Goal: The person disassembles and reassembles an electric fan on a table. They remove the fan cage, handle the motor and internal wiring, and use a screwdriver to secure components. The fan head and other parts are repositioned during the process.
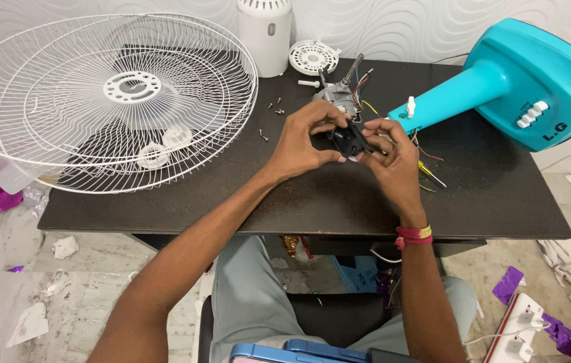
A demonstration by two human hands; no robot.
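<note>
Both my hands meet over the middle of the dark table (487, 195). My left hand (302, 141) and my right hand (393, 158) together grip a small black plastic part (348, 140). Coloured wires (366, 101) run from it to a grey fan motor (336, 91) with a metal shaft just behind my fingers. A turquoise fan base and stem (520, 81) with white push buttons lies on its side at the right.
Two stacked white wire fan guards (107, 101) cover the table's left half. Several loose screws (273, 107) lie near the motor. A white cylinder (265, 33) and a white round cap (311, 56) stand at the back. Scraps litter the floor; a power strip (517, 329) lies lower right.
</note>
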